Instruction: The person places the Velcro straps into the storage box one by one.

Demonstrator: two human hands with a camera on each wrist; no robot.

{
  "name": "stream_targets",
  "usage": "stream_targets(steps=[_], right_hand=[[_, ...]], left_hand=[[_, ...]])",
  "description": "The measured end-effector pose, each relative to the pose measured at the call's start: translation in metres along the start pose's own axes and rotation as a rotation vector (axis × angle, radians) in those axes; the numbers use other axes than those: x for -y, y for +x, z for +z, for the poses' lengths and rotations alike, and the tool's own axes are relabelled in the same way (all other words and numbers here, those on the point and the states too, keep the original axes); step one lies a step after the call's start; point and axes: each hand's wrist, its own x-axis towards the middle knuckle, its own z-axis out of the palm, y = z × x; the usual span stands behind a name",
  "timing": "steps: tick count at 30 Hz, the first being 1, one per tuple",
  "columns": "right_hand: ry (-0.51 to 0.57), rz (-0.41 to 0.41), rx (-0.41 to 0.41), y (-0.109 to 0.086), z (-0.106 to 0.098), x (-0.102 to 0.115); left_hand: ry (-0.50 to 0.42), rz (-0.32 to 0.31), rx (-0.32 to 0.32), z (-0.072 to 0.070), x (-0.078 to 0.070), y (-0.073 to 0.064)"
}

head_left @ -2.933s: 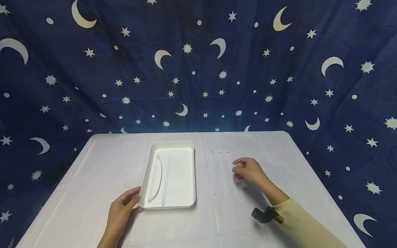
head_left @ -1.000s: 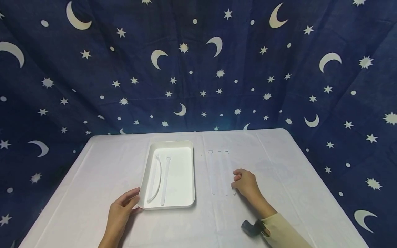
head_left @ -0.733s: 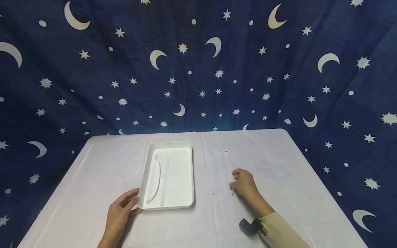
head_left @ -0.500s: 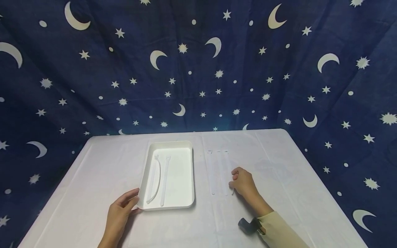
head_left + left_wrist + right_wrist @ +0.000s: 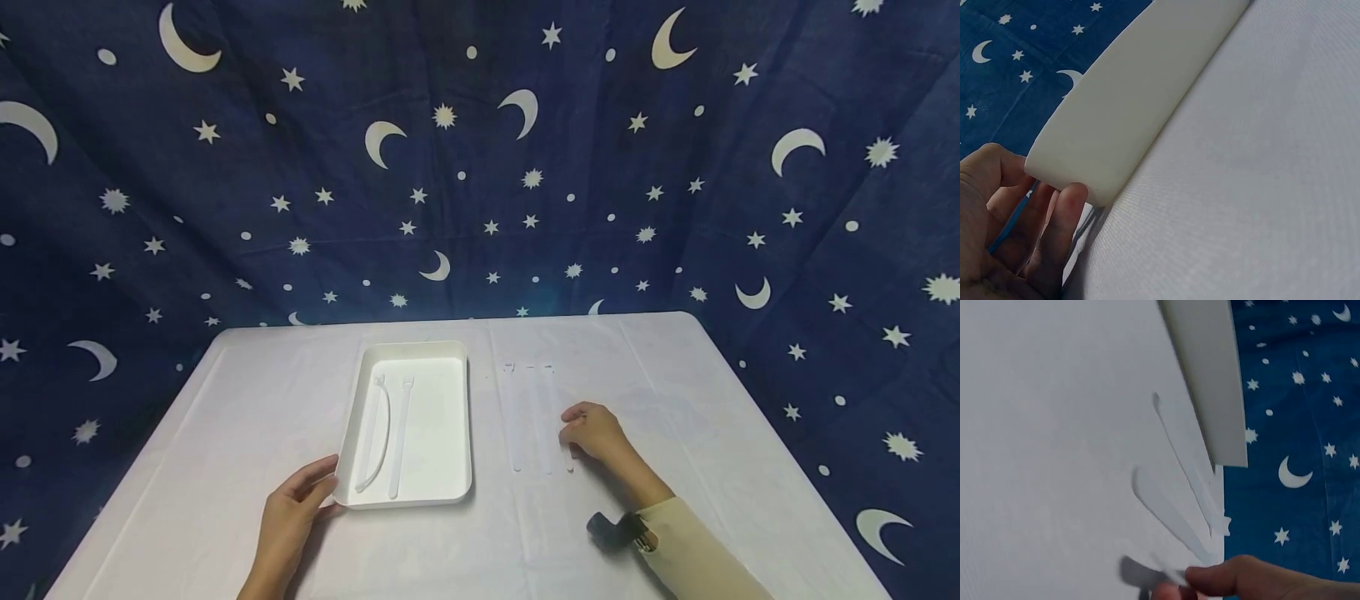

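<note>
Several thin white cable ties with slotted heads lie about. Two rest in the white tray, one bowed and one straight. Right of the tray, a row lies on the white cloth, including the left cable tie and the middle cable tie. My right hand pinches the rightmost cable tie between thumb and finger; its lifted end casts a shadow in the right wrist view. At the tray's near left corner, my left hand grips the wall with thumb and fingers, fingertips touching the rim.
White cloth covers the table. A dark blue curtain with moons and stars hangs behind it. On the right wrist sits a black camera mount, below a beige sleeve.
Over the earlier frames my right hand came down along the rightmost cable tie and took hold of its near part. Since then it has moved up slightly. The left hand and tray stay put.
</note>
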Motion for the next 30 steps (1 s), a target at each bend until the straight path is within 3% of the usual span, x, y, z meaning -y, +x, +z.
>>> stream_targets(steps=[5,12,19,24,30], right_hand=[[0.209,0.086,0.142,0.006,-0.009,-0.002],[0.341,0.130,0.253,0.013,-0.018,-0.005],[0.417,0.132,0.287,0.014,-0.022,-0.001],[0.414,0.140,0.290,0.015,-0.023,0.004],[0.391,0.076,0.311,0.013,-0.027,0.008]], left_hand=[[-0.004,-0.002,-0.003,0.000,0.001,0.000],[-0.020,-0.014,0.006,-0.001,0.001,0.000],[-0.017,-0.018,0.016,-0.001,0.000,0.000],[-0.008,-0.026,0.007,-0.001,0.000,0.002],[-0.011,-0.024,0.019,-0.002,0.001,0.002]])
